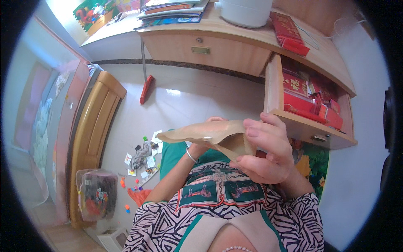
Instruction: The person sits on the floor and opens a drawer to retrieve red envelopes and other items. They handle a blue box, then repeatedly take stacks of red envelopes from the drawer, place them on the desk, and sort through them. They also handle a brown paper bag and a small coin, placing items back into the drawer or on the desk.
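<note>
A tan paper envelope [197, 133] is held up in front of my chest, tilted, its mouth gaping toward the right. At that mouth, my right hand [268, 147] grips the edge with fingers and thumb curled round it. My left hand [198, 149] supports the envelope from behind and below. Most of its fingers are hidden by the paper, though some show above the top edge. A bracelet circles my left wrist. Whatever is inside the envelope cannot be made out.
On the right an open drawer [275, 88] contains red packets [300, 105]. Above it, the desk [210, 35] carries a red package [289, 33], a white container [245, 12] and stacked books [172, 12]. Small toys and cards litter the floor beside a clear plastic box [97, 195]; a red broom [147, 89] stands farther back.
</note>
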Motion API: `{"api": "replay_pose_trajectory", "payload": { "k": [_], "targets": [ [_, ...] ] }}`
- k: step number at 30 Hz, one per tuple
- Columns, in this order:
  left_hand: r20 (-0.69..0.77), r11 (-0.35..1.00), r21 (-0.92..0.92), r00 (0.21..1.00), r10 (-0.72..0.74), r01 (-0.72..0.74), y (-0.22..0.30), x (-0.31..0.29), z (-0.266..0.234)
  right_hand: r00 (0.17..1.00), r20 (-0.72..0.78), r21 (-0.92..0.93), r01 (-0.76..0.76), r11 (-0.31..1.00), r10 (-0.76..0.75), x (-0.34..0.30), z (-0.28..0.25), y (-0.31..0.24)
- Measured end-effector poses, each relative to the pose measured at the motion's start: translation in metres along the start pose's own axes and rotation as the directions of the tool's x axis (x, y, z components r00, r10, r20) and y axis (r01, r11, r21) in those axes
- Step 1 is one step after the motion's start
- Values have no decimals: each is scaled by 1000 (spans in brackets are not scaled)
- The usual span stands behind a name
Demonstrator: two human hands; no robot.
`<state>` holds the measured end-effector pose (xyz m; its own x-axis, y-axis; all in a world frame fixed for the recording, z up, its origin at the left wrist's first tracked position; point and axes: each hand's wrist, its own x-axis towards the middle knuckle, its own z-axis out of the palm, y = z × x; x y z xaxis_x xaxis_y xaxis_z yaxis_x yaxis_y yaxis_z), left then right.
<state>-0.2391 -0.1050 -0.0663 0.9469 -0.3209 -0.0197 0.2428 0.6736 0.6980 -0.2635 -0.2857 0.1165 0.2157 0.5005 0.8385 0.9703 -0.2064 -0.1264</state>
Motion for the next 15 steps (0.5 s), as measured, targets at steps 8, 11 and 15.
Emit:
{"api": "replay_pose_trajectory", "payload": {
  "k": [8,11,15],
  "targets": [
    [-19,780,618,994,-108,97,15,-10,-15,836,314,92,-498,862,450,-26,7,34],
    [87,489,870,996,-17,-67,24,-10,-25,821,326,142,-532,835,468,-38,10,42],
    [74,525,849,997,-20,-53,37,-7,4,785,284,164,-605,779,550,-46,9,47]
  ]
}}
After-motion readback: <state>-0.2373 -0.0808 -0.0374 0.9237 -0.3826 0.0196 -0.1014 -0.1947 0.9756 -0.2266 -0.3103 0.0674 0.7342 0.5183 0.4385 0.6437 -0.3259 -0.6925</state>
